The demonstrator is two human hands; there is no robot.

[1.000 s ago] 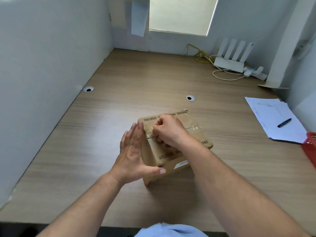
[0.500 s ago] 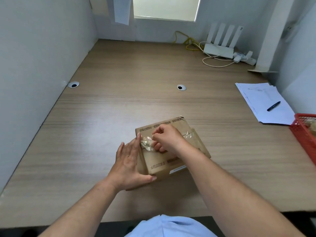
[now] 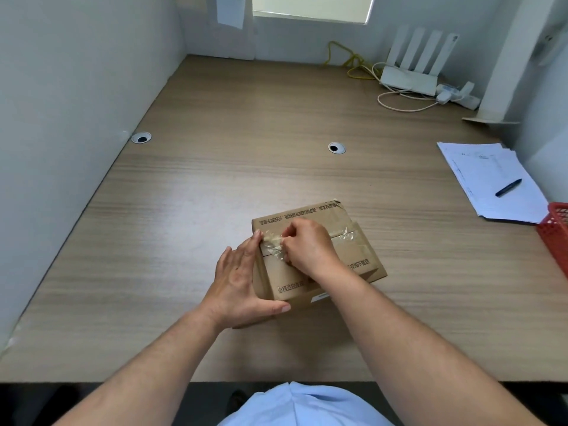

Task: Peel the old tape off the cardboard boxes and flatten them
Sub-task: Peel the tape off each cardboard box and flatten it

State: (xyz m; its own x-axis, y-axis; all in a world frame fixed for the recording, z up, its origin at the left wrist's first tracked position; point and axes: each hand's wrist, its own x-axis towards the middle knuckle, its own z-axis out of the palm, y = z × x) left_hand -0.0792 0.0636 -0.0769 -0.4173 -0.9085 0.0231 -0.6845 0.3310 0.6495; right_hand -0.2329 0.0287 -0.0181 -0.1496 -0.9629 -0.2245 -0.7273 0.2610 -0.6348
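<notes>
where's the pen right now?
Head view: the pen lies on the stack of papers at the right edge of the desk, just beyond the red basket and well to the right of the cardboard box.

brown cardboard box [image 3: 353,265], clear tape [image 3: 272,245] crumpled

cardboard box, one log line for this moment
stage: peeling | left hand presses cardboard box side | right hand pinches tape, partly lifted | box not flattened
</notes>
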